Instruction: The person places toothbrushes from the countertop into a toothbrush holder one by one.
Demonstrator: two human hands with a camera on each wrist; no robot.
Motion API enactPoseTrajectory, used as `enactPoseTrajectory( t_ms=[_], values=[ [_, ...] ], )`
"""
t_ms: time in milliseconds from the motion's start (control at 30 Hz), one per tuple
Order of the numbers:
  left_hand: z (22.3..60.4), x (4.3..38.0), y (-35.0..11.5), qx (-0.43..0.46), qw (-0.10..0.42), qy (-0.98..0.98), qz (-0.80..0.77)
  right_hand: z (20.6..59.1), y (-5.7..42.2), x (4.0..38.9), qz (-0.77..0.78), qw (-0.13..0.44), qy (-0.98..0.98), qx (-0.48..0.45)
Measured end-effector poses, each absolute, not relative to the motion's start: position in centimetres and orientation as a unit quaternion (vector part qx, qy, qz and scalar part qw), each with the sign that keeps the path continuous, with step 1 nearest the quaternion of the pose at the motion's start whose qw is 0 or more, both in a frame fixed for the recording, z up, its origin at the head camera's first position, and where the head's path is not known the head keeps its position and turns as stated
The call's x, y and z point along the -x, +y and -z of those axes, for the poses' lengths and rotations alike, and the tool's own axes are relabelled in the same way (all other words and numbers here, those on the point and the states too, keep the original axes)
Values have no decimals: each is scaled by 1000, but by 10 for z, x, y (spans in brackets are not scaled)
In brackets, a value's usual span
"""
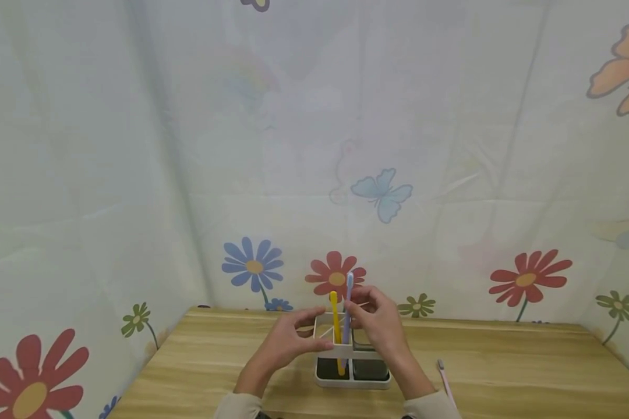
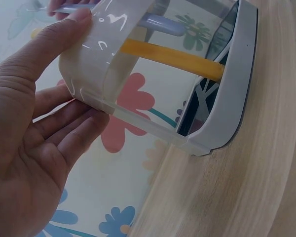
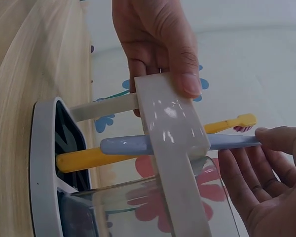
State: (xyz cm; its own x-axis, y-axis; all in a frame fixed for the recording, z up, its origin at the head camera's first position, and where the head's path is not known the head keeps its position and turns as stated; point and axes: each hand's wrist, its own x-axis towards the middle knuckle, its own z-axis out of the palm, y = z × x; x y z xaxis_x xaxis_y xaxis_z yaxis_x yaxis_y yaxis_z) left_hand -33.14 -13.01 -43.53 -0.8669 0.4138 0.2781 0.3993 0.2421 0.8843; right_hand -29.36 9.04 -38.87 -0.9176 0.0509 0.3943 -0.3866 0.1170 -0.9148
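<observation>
Step in hand, as I judge it from my station: insertion of the lilac brush point(image 1: 346, 327) into the holder point(image 1: 340, 351), at lower centre of the head view. The right hand point(image 1: 381, 321) pinches the brush between thumb and fingertips, above the rim. The left hand point(image 1: 287, 342) grips the rim's left end, thumb on the near face, fingers behind.

The lilac brush passes through the top frame; in the right wrist view its lower end hangs short of the base point(image 3: 43, 168). The yellow brush point(image 1: 336, 319) stands beside it, its foot in the base. A clear cup point(image 3: 123, 210) occupies the other half. The pink brush point(image 1: 445, 379) lies on the table point(image 1: 498, 364), lower right of the head view.

Next move, in my judgement: keep the rim steady, lower the lilac brush until its end seats, then release the pinch. Avoid knocking the yellow brush.

Visibility limits: the right wrist view hides the lilac brush's head behind the right hand; the left wrist view blurs it at upper left. The pink brush's lower end is cut off. I cannot tell which slot between the dividers takes the lilac brush.
</observation>
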Motion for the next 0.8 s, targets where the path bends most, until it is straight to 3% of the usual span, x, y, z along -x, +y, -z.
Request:
enactPoseTrajectory(
  t_ms=[800],
  values=[
    [434, 332, -129, -254, 10, 792, -555, 396, 98, 296, -638, 123, -752, -115]
  ],
)
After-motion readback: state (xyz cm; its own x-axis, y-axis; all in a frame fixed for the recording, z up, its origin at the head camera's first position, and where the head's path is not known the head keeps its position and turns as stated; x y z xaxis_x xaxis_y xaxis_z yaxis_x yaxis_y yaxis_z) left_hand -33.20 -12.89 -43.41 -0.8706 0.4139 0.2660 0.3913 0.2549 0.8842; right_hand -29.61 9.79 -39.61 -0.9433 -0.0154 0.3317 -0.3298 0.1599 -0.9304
